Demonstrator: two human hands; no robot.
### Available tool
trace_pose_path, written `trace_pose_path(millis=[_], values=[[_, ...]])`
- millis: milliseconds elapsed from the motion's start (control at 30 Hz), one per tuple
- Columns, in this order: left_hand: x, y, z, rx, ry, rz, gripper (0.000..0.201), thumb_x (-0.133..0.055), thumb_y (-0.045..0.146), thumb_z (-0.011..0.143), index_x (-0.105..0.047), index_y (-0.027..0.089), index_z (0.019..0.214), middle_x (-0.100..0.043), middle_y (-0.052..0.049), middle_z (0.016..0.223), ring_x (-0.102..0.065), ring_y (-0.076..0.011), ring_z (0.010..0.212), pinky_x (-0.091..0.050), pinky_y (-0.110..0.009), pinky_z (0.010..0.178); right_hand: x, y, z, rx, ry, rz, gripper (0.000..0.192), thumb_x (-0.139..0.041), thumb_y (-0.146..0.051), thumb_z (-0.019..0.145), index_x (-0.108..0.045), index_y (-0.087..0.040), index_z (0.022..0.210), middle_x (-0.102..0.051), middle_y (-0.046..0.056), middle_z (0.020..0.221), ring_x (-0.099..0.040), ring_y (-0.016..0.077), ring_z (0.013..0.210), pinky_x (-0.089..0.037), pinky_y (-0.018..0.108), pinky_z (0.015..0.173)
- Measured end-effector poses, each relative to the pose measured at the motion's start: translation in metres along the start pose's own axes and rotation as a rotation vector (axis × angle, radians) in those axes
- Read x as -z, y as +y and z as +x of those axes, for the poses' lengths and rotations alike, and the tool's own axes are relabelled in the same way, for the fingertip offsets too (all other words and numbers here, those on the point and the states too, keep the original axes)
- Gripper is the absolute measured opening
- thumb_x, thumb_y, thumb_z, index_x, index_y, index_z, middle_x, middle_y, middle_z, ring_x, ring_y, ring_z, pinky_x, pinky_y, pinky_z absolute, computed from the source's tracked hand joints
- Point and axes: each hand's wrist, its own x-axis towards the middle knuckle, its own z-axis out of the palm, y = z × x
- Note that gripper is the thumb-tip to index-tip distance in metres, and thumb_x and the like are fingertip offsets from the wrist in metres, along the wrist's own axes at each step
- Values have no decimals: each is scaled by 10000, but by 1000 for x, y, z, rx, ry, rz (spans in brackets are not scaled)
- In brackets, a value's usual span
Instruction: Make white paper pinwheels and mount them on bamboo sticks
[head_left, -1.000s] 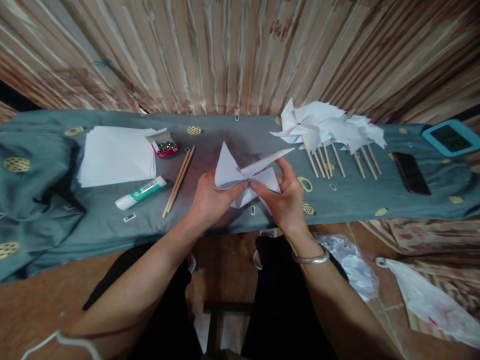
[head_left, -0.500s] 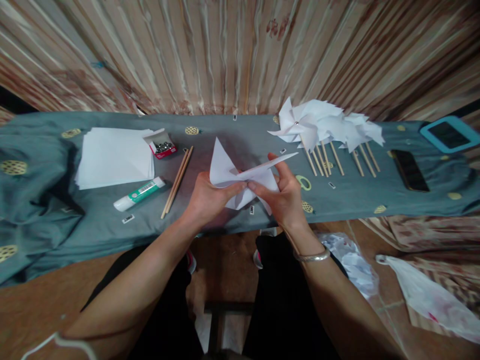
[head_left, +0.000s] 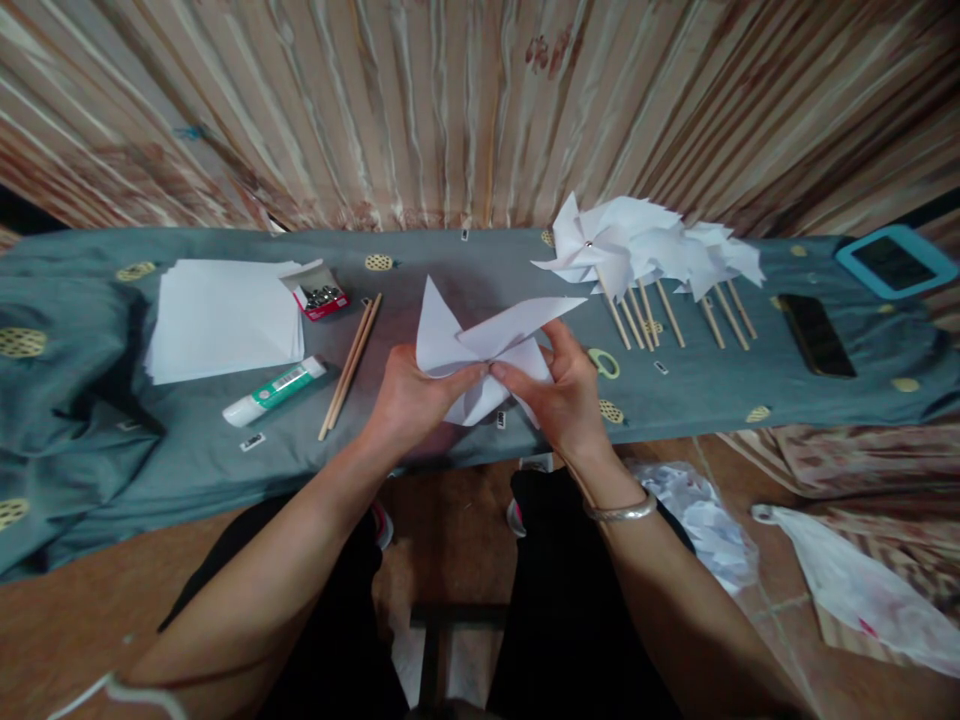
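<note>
Folded white paper pinwheel (head_left: 487, 350) held just above the near edge of the worktop (head_left: 465, 285), pinched at its middle from both sides. Left hand (head_left: 409, 400) in a closed grip on the pinwheel's left part, thumb on top. Right hand (head_left: 566, 395) likewise clamped on the right part. Left of these, two wooden sticks (head_left: 349, 368), a glue tube (head_left: 274, 390), a small box of pins (head_left: 319, 293) and a paper stack (head_left: 221, 320). To the right, finished pinwheels (head_left: 645, 255) on sticks, then a dark phone (head_left: 816, 335).
</note>
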Motion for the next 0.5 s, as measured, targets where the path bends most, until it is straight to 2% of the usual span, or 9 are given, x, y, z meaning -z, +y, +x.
trace_pose_path(millis=[100,233,500], values=[[-2,0,0,30,39,-48,239,-807,291,628,-689,123,749,-717,-36,693,-659,-166,605,-547,-242,524,1,3,-1,-14,-9,-5,623,-842,-335,621,-539,-236,1156,-755,-11,830,-725,199,745,-607,300,639],[-3,4,0,75,27,-90,190,-801,253,628,-688,133,722,-701,-33,665,-648,-167,590,-525,-238,503,2,7,-1,-30,-15,-16,711,-810,-351,665,-470,-261,1284,-754,3,912,-729,219,815,-619,341,687],[-6,16,-1,145,22,-165,158,-772,203,591,-698,137,714,-707,-19,666,-651,-165,592,-538,-244,524,3,7,1,-37,-2,-62,715,-812,-342,657,-478,-246,1282,-751,5,888,-727,216,767,-625,345,657]])
